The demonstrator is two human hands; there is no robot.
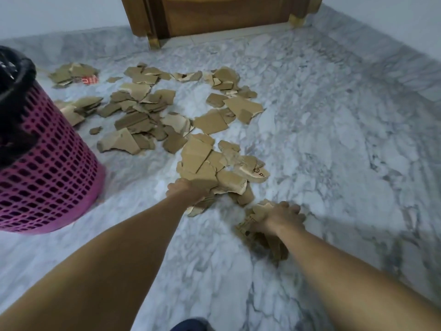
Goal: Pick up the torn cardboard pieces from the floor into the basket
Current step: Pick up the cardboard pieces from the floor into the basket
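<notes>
Several torn brown cardboard pieces [152,115] lie scattered over the grey marble floor [334,151]. A pink lattice basket [47,177] with a black liner stands at the left. My left hand [185,191] reaches into the nearest heap [210,163], its fingers closing on pieces at the heap's near edge. My right hand [279,217] grips a bunch of cardboard pieces [262,240] low over the floor, to the right of that heap.
A wooden door and frame [214,15] stand at the far end, with white walls on both sides. A piece with red print [89,80] lies at the far left. A dark blue shape [188,324] shows at the bottom edge.
</notes>
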